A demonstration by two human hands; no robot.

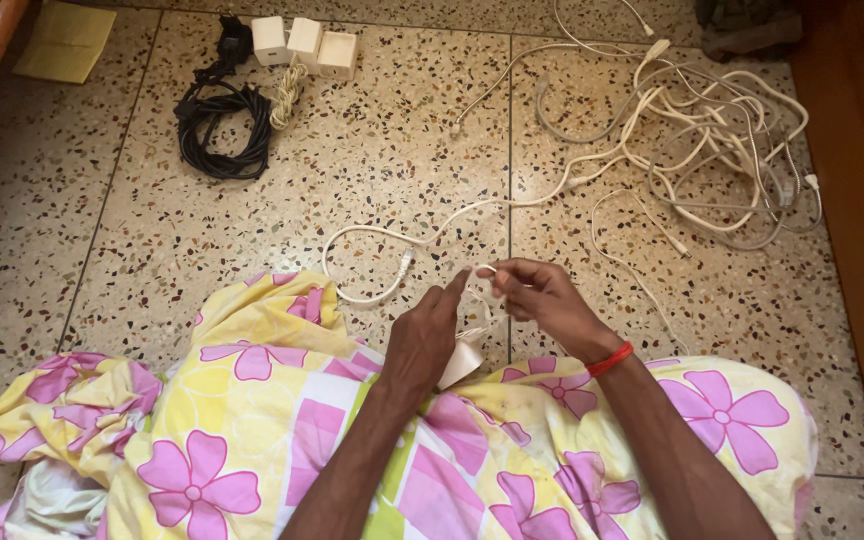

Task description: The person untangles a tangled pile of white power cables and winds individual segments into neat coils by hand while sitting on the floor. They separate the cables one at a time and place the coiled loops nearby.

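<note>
White cable [407, 262] runs from the tangled heap in the upper right of the frame across the speckled floor [372, 160] to the middle, where both hands meet just above the lap. The right hand [542, 298] has its fingers [504, 280] pinched closed on a small loop of that cable. The left hand [422, 335] points its forefinger up against the same loop, its other fingers curled around a white charger block [460, 362] that hangs below the hand, over the flowered cloth [252, 420].

In the upper left of the frame lie a coiled black cord [220, 125], three white plugs [304, 42] side by side, and a small wound cream cord [288, 92]. A yellow paper [64, 40] sits in the far upper left corner.

As a judgement, the risk lies in the heap of white cords [712, 130]: the held cable seems to lead back into it, so a firm pull could tighten a knot there or drag the whole heap along. The pinched loop is small, and it could slip from the fingertips and spring open.
</note>
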